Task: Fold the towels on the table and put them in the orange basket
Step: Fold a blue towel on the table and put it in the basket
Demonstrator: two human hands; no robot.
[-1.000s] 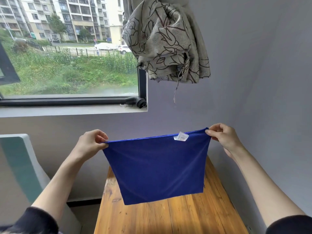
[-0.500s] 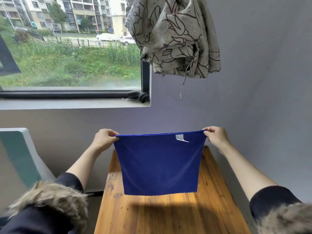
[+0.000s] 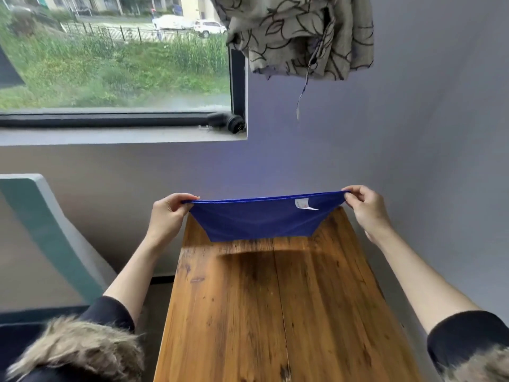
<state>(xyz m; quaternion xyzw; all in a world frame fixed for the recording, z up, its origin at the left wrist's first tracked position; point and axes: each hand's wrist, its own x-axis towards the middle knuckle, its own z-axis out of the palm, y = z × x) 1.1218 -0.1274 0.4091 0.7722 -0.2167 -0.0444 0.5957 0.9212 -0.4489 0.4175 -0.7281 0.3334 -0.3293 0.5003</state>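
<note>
1. A deep blue square cloth towel (image 3: 261, 221) with a small white label hangs stretched over the far end of the long brown plank worktop (image 3: 275, 312); whether its lower edge touches the wood cannot be told.
2. The left hand (image 3: 168, 216) pinches 1 top corner, the right hand (image 3: 363, 208) pinches the other, both clamped on the towel.
3. No fold looks made; I judge this the first step.
4. Left: fold, then basket. No orange basket or other towel is in view.
</note>
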